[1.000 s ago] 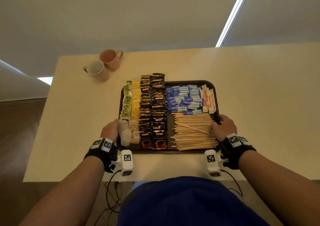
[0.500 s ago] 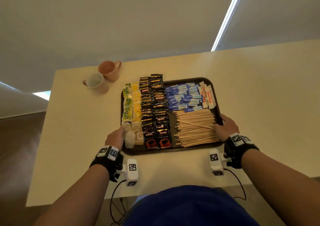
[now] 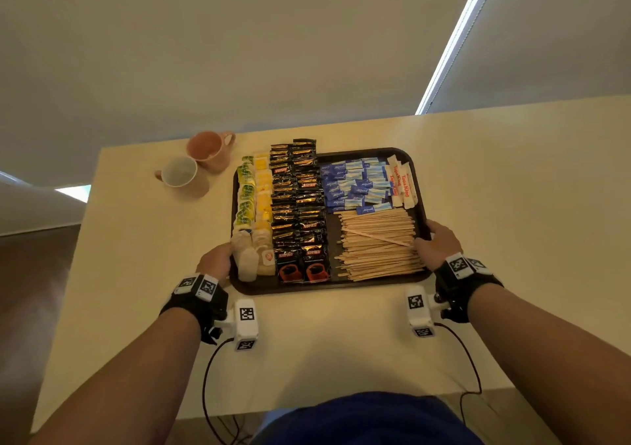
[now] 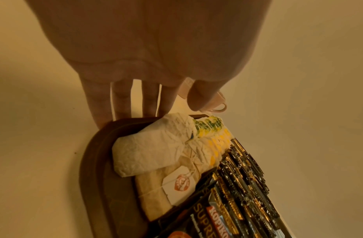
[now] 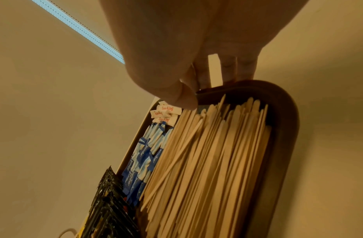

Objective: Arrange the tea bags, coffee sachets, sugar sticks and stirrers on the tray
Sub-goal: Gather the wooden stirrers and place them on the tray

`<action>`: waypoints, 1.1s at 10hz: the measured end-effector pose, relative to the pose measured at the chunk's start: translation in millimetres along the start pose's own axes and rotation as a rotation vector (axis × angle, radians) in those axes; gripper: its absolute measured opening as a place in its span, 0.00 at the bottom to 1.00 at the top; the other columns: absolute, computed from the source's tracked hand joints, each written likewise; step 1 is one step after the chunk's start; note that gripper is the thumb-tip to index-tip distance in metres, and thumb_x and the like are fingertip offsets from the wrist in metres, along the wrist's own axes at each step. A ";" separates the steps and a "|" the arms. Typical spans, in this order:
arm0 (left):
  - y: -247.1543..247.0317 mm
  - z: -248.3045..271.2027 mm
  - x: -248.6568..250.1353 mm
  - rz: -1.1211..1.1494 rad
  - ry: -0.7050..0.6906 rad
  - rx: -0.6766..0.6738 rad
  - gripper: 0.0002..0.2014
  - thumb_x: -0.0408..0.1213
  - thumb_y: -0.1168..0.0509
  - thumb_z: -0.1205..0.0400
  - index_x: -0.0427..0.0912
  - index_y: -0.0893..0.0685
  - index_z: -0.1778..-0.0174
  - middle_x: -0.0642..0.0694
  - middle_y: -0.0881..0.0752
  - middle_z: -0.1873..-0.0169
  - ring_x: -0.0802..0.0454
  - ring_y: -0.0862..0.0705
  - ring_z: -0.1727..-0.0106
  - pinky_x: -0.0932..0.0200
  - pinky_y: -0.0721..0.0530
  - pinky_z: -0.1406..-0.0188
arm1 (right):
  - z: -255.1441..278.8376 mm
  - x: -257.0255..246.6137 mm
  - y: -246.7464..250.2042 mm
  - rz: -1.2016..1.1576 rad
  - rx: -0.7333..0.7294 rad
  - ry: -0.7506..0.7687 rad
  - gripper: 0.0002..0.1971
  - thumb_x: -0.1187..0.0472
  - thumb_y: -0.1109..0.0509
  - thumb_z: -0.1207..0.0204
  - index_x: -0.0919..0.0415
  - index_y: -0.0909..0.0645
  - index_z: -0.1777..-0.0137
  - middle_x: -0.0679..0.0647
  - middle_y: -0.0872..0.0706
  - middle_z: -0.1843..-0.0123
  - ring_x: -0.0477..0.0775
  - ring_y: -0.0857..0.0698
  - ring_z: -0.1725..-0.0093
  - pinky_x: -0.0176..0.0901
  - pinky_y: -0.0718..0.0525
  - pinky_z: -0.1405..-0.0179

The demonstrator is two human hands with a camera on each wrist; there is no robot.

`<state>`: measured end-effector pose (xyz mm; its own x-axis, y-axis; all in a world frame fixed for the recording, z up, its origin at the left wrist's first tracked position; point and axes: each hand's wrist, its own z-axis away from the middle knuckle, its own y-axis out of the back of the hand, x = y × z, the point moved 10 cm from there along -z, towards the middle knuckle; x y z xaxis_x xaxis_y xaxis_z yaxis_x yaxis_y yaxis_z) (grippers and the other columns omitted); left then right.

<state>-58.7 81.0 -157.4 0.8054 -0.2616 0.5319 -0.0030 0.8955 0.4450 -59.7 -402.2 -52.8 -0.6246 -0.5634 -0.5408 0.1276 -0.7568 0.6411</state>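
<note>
Sitting on the pale bench (image 3: 512, 240) is a dark brown tray (image 3: 336, 286), and it is being held at both sides. The left hand (image 3: 215, 262) is being kept at the tray's left edge, with its fingers (image 4: 123, 99) straight down the outside of the rim and the thumb above the tea bags. The right hand (image 3: 438, 245) is being kept at the right edge, with its fingers (image 5: 229, 69) reaching down behind the rim and the thumb on top, so the rim is being pinched.

Everything is being kept inside the tray in rows. The wooden stirrers (image 3: 377, 243) are being piled in the near right part. The black coffee sachets (image 3: 297, 205) are being lined up in two rows down the middle. The tea bags (image 3: 254, 212), green, yellow and white, are being lined up along the left side. The blue sugar sticks (image 3: 355, 185) are being kept in the far right part, with a few white ones just beside them.

Two mugs (image 3: 196, 164) are being left on the bench, near the tray's far left corner.
</note>
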 end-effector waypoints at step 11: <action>13.8 40.2 11.7 -0.129 -0.077 0.133 0.17 0.39 0.34 0.17 0.43 0.16 0.32 0.39 0.16 0.31 0.36 0.18 0.33 0.41 0.20 0.30 | 8.7 7.8 3.0 0.212 0.158 0.041 0.17 0.60 0.32 0.22 0.63 0.20 0.34 0.61 0.19 0.34 0.64 0.20 0.36 0.54 0.19 0.38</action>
<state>-73.2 75.9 -116.1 0.7564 -0.4024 0.5156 0.0150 0.7987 0.6015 -70.9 -405.9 -50.4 -0.5644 -0.7192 -0.4052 0.1281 -0.5613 0.8177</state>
